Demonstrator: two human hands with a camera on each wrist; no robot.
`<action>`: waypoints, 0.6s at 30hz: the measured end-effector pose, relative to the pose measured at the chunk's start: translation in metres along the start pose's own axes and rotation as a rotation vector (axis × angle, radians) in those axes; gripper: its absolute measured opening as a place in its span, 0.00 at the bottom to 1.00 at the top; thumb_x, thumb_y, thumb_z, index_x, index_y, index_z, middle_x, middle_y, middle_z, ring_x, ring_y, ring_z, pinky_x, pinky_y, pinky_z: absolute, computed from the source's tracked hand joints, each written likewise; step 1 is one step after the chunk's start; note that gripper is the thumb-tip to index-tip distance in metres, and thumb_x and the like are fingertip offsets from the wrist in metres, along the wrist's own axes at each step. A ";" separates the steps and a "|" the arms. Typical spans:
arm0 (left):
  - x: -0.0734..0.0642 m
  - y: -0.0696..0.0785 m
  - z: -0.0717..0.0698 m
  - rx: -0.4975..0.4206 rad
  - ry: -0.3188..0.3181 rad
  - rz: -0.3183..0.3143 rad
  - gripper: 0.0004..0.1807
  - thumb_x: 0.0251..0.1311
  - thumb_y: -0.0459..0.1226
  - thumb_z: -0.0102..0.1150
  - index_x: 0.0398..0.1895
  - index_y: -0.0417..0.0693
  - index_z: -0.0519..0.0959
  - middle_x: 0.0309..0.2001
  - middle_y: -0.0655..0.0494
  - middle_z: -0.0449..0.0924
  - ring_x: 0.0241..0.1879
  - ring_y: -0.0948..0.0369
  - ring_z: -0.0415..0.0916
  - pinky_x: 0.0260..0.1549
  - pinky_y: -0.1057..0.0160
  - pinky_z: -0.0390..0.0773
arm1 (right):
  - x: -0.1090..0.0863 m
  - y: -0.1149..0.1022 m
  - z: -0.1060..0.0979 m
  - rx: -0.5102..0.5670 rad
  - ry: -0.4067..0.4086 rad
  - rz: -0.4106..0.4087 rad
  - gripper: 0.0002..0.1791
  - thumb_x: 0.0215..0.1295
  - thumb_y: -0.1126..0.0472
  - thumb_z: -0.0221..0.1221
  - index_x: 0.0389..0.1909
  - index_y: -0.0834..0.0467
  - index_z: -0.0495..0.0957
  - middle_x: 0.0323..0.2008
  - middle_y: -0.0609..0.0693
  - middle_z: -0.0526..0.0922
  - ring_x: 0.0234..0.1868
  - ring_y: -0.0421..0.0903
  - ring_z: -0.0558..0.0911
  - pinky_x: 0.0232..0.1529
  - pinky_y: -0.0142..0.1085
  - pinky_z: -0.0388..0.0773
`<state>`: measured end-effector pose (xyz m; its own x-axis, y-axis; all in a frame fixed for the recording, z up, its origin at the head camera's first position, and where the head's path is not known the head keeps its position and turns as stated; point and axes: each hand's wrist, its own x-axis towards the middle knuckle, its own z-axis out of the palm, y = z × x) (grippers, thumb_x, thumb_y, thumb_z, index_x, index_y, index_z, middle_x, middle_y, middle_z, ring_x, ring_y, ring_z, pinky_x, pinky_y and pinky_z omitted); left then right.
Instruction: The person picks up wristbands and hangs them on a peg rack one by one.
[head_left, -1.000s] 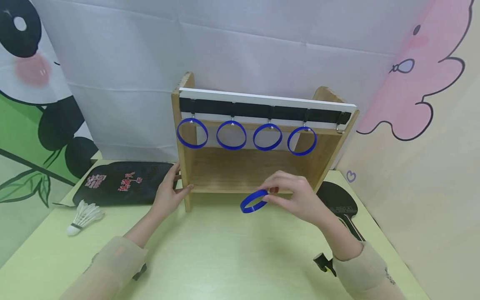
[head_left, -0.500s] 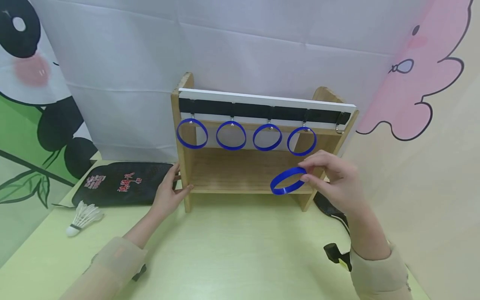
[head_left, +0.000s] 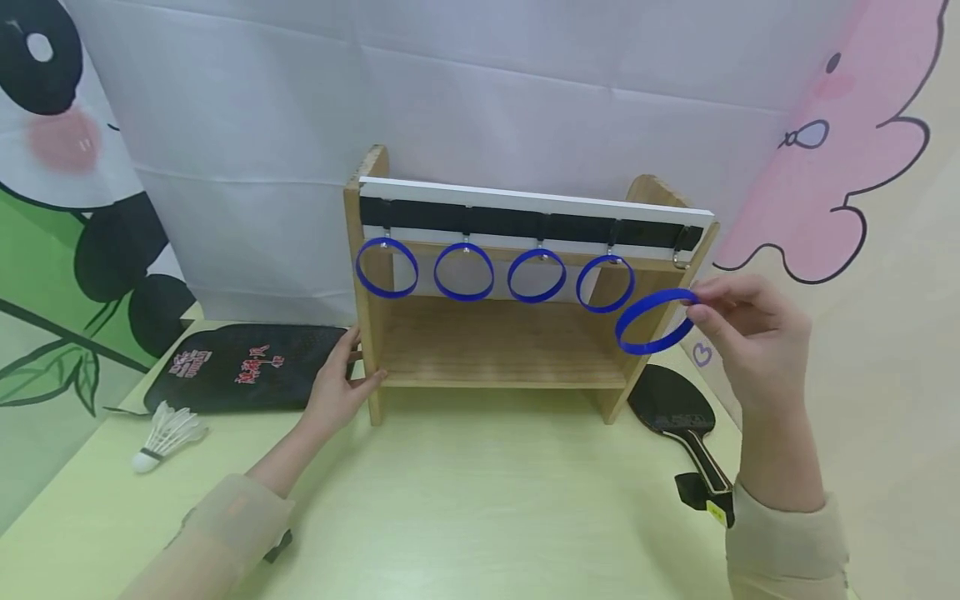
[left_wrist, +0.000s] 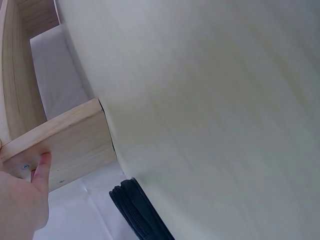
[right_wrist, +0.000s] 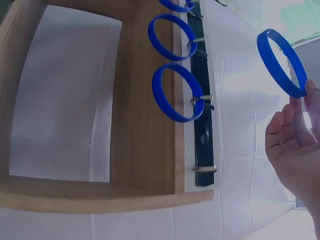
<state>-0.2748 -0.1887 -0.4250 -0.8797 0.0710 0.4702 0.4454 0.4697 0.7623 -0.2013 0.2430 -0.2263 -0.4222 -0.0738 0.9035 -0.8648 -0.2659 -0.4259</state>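
Observation:
My right hand (head_left: pixel 765 342) pinches a blue ring (head_left: pixel 652 323) between thumb and fingertips, to the right of a wooden rack (head_left: pixel 502 333). The ring is tilted and overlaps the rack's right side panel in the head view. Several like blue rings (head_left: pixel 607 283) hang in a row from hooks on the rack's black strip (head_left: pixel 487 218). At the strip's right end a bare hook (head_left: pixel 681 260) shows, also a hook (right_wrist: pixel 205 169) in the right wrist view. My left hand (head_left: pixel 336 392) rests against the rack's left side panel (left_wrist: pixel 75 145), fingers mostly straight, thumb at its front edge.
A black zip case (head_left: pixel 247 367) lies left of the rack, with a white shuttlecock (head_left: pixel 167 435) in front of it. Right of the rack lies a black table tennis bat (head_left: pixel 675 404). A pale curtain (head_left: pixel 510 100) hangs behind, and a wall stands at the right.
My right hand has carried the ring up and to the right, from before the lower shelf to beside the rack's right end. My left hand has stayed in place.

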 end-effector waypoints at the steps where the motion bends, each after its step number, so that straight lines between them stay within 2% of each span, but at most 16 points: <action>1: 0.000 0.000 0.000 -0.003 0.000 0.001 0.46 0.59 0.36 0.63 0.75 0.60 0.47 0.67 0.42 0.58 0.58 0.45 0.68 0.40 0.57 0.85 | 0.001 0.000 -0.003 -0.008 0.013 0.002 0.11 0.49 0.81 0.63 0.34 0.83 0.73 0.33 0.61 0.83 0.36 0.49 0.82 0.41 0.29 0.83; 4: 0.000 -0.002 0.000 -0.008 0.001 0.005 0.46 0.59 0.37 0.62 0.75 0.62 0.47 0.67 0.42 0.58 0.58 0.45 0.68 0.40 0.57 0.85 | 0.003 0.003 -0.014 -0.044 0.056 0.019 0.10 0.49 0.83 0.61 0.34 0.84 0.73 0.33 0.60 0.83 0.35 0.50 0.83 0.44 0.31 0.83; 10: 0.000 -0.002 0.001 -0.004 0.001 0.007 0.45 0.59 0.37 0.62 0.75 0.62 0.47 0.67 0.42 0.58 0.57 0.45 0.68 0.39 0.58 0.85 | 0.006 0.011 -0.033 -0.238 0.157 0.107 0.08 0.52 0.83 0.59 0.35 0.80 0.77 0.32 0.56 0.83 0.35 0.46 0.82 0.47 0.29 0.82; 18: -0.001 0.000 0.000 -0.001 -0.004 -0.003 0.46 0.59 0.36 0.63 0.75 0.59 0.46 0.68 0.42 0.57 0.58 0.45 0.68 0.40 0.58 0.85 | 0.010 0.029 -0.050 -0.361 0.313 0.273 0.07 0.53 0.74 0.64 0.35 0.71 0.82 0.32 0.51 0.82 0.30 0.42 0.81 0.38 0.24 0.82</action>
<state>-0.2741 -0.1885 -0.4249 -0.8819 0.0732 0.4658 0.4426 0.4690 0.7643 -0.2445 0.2822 -0.2319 -0.6572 0.2099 0.7239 -0.7276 0.0741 -0.6820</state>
